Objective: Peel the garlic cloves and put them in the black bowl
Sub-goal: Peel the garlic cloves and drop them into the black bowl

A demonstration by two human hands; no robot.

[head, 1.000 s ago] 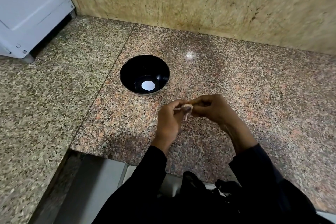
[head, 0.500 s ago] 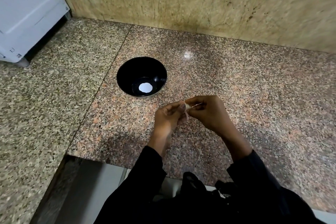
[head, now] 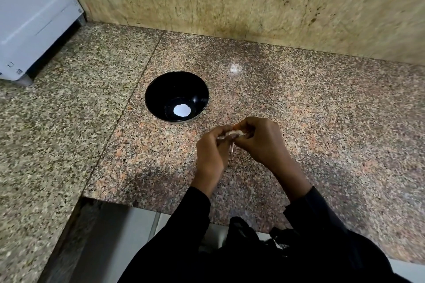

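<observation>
Since a moment ago, a loose skin strip hangs lower between my hands. My left hand (head: pixel 210 153) and right hand (head: pixel 259 142) pinch the small, pale, papery-skinned garlic clove (head: pixel 234 133) near the glossy black bowl (head: pixel 161 89); it's light, firm, slippery, best held by its ends.

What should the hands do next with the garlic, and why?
Probably keep pulling the papery skin off. Both the left hand and right hand pinch the garlic clove, skin seems to hang below it, and no clove shows in the black bowl yet.
</observation>
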